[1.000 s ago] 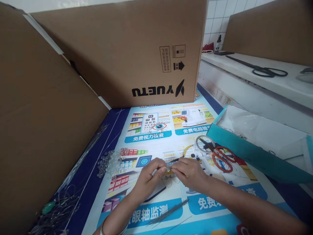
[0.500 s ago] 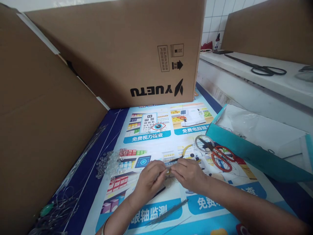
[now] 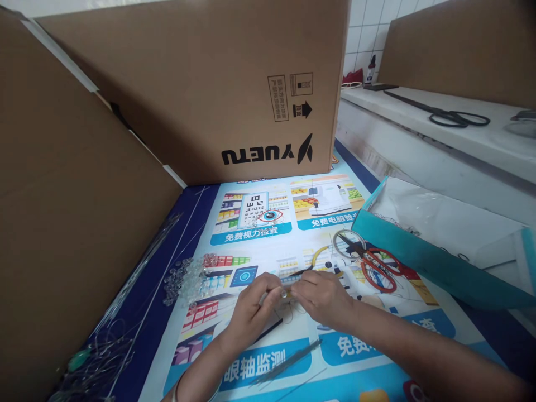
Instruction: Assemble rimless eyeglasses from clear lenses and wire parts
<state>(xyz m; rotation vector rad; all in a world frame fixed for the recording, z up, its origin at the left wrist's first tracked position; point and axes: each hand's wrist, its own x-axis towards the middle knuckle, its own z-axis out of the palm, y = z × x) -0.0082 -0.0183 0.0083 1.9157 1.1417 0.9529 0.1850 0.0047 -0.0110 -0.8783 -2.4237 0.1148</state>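
My left hand [image 3: 256, 306] is closed in a pinch, with a small clear bead [image 3: 284, 294] at its thumb and fingertip. Close beside it, my right hand [image 3: 322, 294] is closed too, its fingertips pressed together near the bead; whatever they grip is too small to make out. A thin wire loop [image 3: 288, 316] hangs below the fingertips. Just beyond the hands lie pliers with a yellow handle [image 3: 320, 255], partly hidden by my right hand. Below, a bundle of thin dark wires [image 3: 288, 363] rests on the printed sheet [image 3: 251, 257].
Clear beads [image 3: 186, 282] are heaped at the left. Red-handled scissors [image 3: 379, 271] lie right of the hands, beside a teal box [image 3: 427, 265]. Cardboard [image 3: 188, 95] walls the back and left. Tangled wires [image 3: 96, 363] lie at lower left; large black scissors [image 3: 454, 118] rest on a ledge.
The fingertips have parted slightly and the clear bead shows more plainly at my left fingertips. The camera view has shifted a little; the tools on the sheet stay put.
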